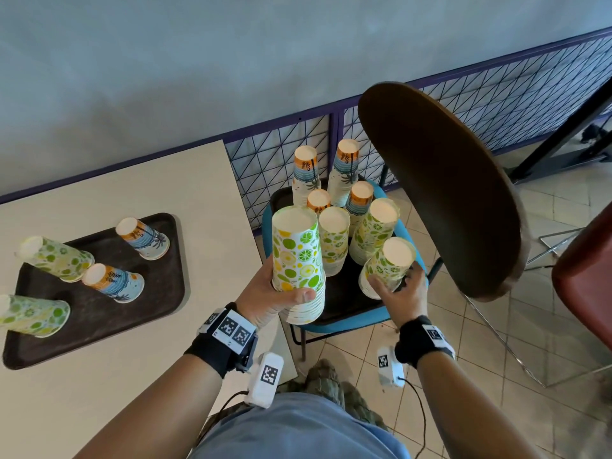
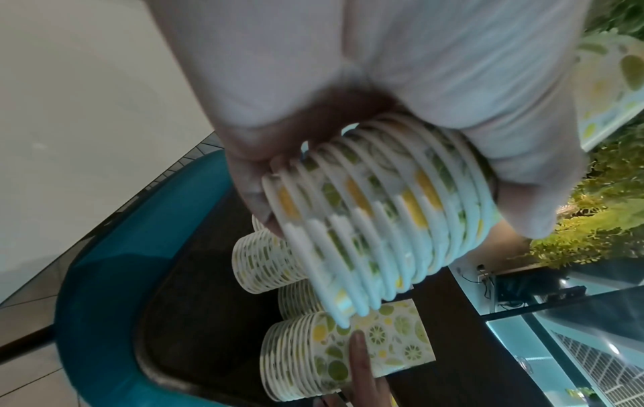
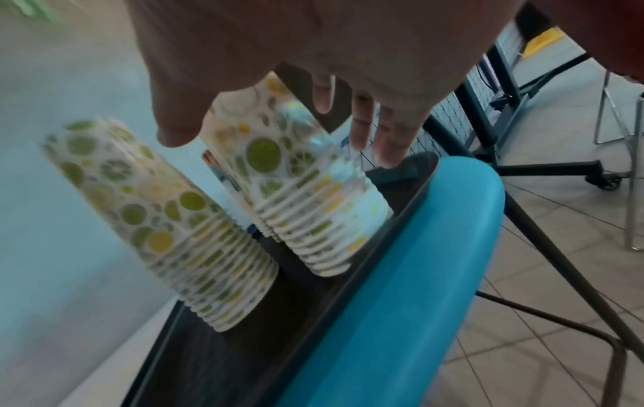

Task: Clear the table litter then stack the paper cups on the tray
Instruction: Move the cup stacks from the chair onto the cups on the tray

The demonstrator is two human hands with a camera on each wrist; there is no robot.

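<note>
Your left hand (image 1: 265,294) curls fingers (image 2: 249,187) round a lime cup stack (image 1: 296,253) to lift it, and your spread-out right hand (image 1: 402,293) steadies another stack (image 1: 387,263).

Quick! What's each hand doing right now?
Left hand: holding a tall stack of lime-print cups.
Right hand: open, fingers touching a shorter lime-print stack on the chair tray.

Cup stacks (image 1: 335,238) crowd tray (image 1: 346,294); brown chair back (image 1: 440,193) blocks right.
</note>
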